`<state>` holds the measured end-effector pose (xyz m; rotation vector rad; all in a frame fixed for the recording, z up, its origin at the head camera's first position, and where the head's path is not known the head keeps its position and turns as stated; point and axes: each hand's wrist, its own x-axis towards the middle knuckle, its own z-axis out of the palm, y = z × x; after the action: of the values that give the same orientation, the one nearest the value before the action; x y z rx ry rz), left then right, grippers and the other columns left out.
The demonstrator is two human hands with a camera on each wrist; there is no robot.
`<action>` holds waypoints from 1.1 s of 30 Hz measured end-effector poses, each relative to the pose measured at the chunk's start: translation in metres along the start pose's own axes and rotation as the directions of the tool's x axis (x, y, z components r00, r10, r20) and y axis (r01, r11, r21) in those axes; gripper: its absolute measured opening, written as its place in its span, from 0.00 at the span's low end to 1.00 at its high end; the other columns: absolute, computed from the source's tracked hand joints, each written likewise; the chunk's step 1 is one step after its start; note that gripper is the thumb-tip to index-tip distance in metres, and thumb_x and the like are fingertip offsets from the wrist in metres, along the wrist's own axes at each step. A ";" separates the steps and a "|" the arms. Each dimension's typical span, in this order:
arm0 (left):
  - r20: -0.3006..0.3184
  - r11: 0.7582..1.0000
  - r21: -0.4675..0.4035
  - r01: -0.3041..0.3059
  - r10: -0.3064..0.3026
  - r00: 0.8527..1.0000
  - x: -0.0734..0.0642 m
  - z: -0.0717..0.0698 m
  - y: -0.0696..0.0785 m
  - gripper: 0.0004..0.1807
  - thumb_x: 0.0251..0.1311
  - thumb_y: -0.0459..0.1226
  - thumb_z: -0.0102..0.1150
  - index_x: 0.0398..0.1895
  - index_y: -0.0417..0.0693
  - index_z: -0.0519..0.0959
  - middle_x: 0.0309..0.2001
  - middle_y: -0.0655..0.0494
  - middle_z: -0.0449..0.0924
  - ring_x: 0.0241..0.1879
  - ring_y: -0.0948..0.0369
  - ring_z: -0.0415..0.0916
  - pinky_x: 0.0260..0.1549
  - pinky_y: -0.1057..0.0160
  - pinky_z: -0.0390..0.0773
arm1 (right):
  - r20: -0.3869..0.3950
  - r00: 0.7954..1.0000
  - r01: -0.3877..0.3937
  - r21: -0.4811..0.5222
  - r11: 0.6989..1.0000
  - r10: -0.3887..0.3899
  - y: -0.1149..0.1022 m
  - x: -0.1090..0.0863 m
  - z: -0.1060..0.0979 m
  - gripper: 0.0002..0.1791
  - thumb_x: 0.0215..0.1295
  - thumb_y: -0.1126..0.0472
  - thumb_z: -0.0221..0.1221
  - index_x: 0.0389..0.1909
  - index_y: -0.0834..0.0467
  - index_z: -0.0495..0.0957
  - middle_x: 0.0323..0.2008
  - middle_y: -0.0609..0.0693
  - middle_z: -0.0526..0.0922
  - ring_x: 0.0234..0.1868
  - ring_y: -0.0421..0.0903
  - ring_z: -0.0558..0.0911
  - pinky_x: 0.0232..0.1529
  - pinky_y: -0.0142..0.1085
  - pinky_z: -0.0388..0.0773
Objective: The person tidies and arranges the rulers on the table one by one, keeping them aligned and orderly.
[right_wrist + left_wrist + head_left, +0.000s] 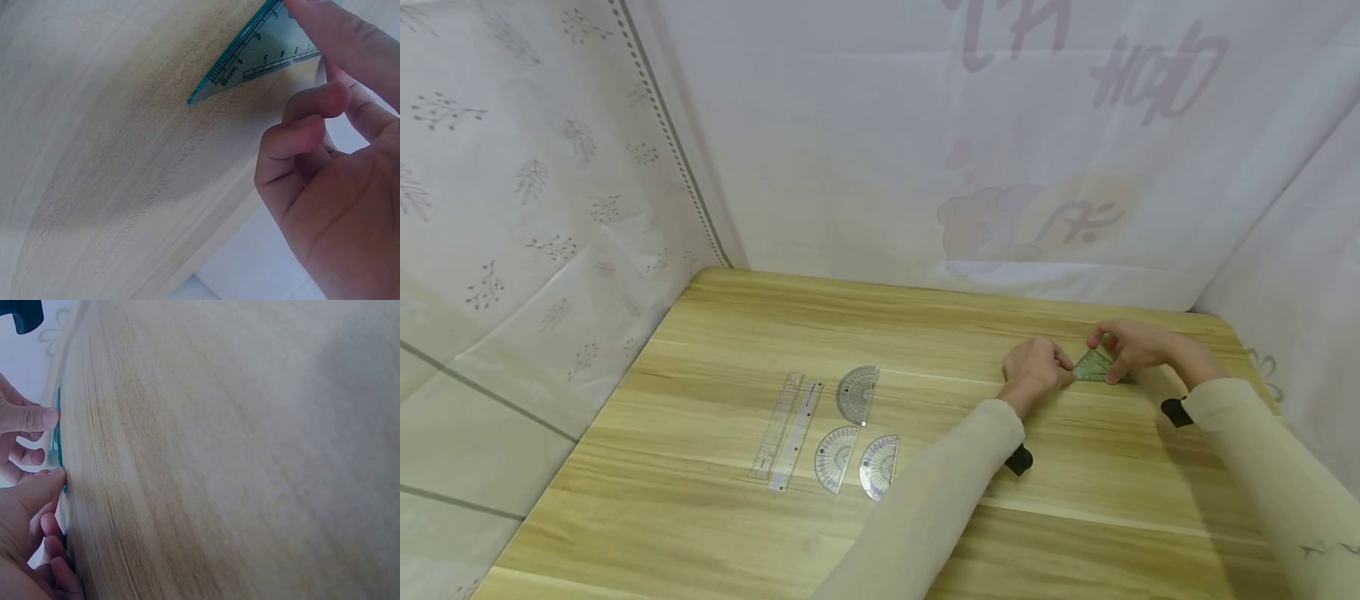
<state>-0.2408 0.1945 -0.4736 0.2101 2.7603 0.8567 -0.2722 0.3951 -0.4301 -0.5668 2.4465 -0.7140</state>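
My left hand [1033,371] and right hand [1131,348] meet over the tabletop [925,333] near its far right corner, both pinching one small clear set square [1093,367] with teal-printed scales. Left thumb and fingertips take its left end; right thumb and forefinger take the far edge and right end. It lies low on the wood; from the right wrist view one sharp corner [190,100] touches or nearly touches the surface.

Handling, judged: thin, stiff plastic, very light, slick on the faces; should be held by the edges, not the flat. Could snap if bent.

Orientation: long axis runs roughly left-right along the far edge, with an apex toward the far side.

Toward the left edge: two straight rulers [787,433] side by side, three protractors [856,393] beside them.
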 end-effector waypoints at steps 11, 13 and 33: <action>0.002 1.000 -0.021 0.005 -0.005 1.000 0.002 0.001 0.001 0.06 0.53 0.50 0.78 0.25 0.72 0.86 0.20 0.76 0.73 0.26 0.73 0.68 0.28 0.69 0.65 | 0.002 1.000 0.003 0.070 0.998 -0.003 0.002 0.000 0.001 0.32 0.45 0.73 0.77 0.48 0.68 0.69 0.40 0.61 0.68 0.42 0.56 0.68 0.39 0.43 0.70; 0.000 1.000 -0.026 0.006 -0.006 1.000 0.003 0.001 0.001 0.06 0.53 0.49 0.78 0.26 0.72 0.87 0.21 0.76 0.72 0.27 0.73 0.68 0.29 0.68 0.64 | -0.009 1.000 0.007 0.078 0.997 -0.006 0.002 0.000 0.002 0.32 0.45 0.73 0.78 0.48 0.67 0.69 0.42 0.62 0.70 0.43 0.57 0.69 0.40 0.44 0.72; 0.042 1.000 -0.007 0.008 -0.008 0.999 0.004 -0.006 0.000 0.05 0.54 0.49 0.77 0.29 0.73 0.88 0.23 0.76 0.73 0.27 0.72 0.68 0.29 0.68 0.64 | -0.168 0.986 0.020 0.116 0.993 -0.001 0.023 -0.021 0.011 0.09 0.64 0.61 0.70 0.39 0.61 0.82 0.34 0.51 0.73 0.38 0.48 0.69 0.37 0.41 0.66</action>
<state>-0.2459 0.1922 -0.4693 0.2134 2.7173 0.8509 -0.2547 0.4192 -0.4440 -0.4922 2.5357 -0.9372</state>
